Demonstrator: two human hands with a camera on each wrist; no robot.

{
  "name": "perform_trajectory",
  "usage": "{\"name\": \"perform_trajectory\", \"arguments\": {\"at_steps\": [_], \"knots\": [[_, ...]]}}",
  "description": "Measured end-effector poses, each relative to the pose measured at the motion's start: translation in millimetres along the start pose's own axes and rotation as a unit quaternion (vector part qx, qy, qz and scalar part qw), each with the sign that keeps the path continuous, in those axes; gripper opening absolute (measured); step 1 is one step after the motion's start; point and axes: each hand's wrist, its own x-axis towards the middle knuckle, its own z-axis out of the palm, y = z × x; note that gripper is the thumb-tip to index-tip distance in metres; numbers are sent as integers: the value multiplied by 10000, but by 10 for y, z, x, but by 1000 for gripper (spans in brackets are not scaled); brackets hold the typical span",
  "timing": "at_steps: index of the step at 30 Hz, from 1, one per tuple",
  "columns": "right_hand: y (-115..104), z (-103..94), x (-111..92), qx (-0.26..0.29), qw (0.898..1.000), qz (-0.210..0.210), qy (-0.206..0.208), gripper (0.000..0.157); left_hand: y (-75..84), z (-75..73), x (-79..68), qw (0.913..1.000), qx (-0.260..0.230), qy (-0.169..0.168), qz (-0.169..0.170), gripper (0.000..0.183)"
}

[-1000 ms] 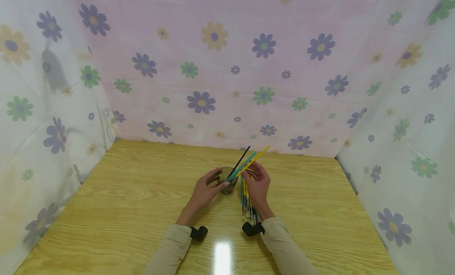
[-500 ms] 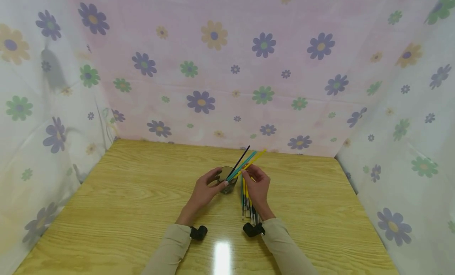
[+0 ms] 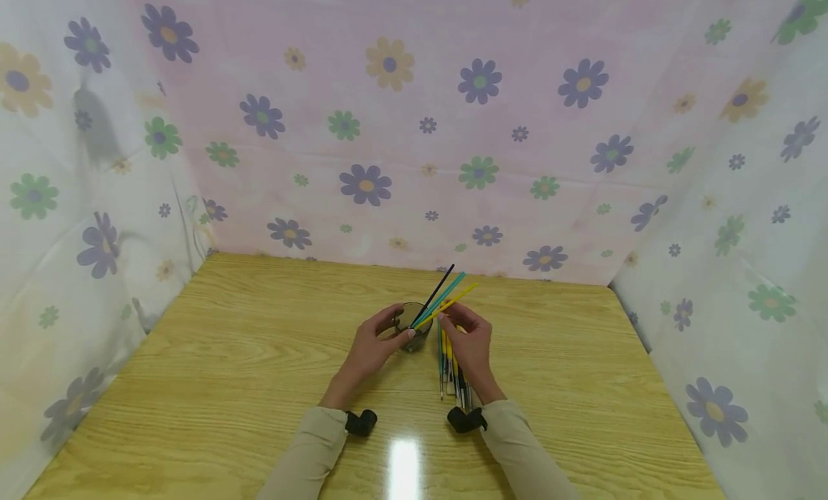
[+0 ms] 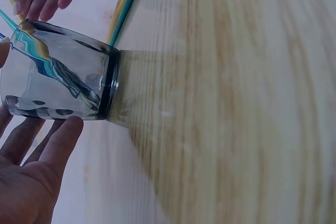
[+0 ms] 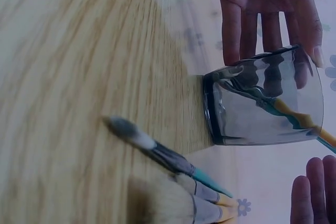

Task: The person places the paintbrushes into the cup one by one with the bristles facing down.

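In the head view my left hand (image 3: pixel 371 345) holds a tinted drinking glass (image 3: pixel 410 346) from its left side, thumb near the rim. In the left wrist view its fingers lie along the wall of the glass (image 4: pixel 58 82), which stands on the table. A dark paintbrush (image 3: pixel 443 277) and teal paintbrushes (image 3: pixel 451 286) lean in it, handles up and to the right. At the right of the rim my right hand (image 3: pixel 471 342) pinches a yellow paintbrush (image 3: pixel 468 291) between thumb and finger. The brush's lower end reaches the glass; its other end points up and right.
Several more paintbrushes (image 3: pixel 450 374) lie on the wooden table (image 3: pixel 259 356) below my right hand, bristles toward me. Their soft heads (image 5: pixel 168 198) show close up in the right wrist view. Flower-printed sheets (image 3: pixel 427 155) rise behind the table and at both sides.
The yellow paintbrush has tilted flatter, its top end moving down and left, with less of it showing past my right hand. My left hand and the glass have stayed put.
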Motion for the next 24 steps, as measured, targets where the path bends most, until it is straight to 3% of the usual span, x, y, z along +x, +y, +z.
{"name": "perform_trajectory", "arguments": {"at_steps": [6,11,19,24], "knots": [[140,-122,-4,0,9995,279,-141,28,239,-38,-84,9997,3,-244,0,61],[144,-272,-12,-374,9962,675,-401,25,241,-47,-85,9997,-72,-247,44,61],[195,-493,-41,-1407,9784,1205,-914,31,236,-50,-76,9996,-90,-253,-2,61],[223,-578,-76,-1581,9695,1550,-1050,34,263,-46,-85,9997,4,-211,-77,61]]}}
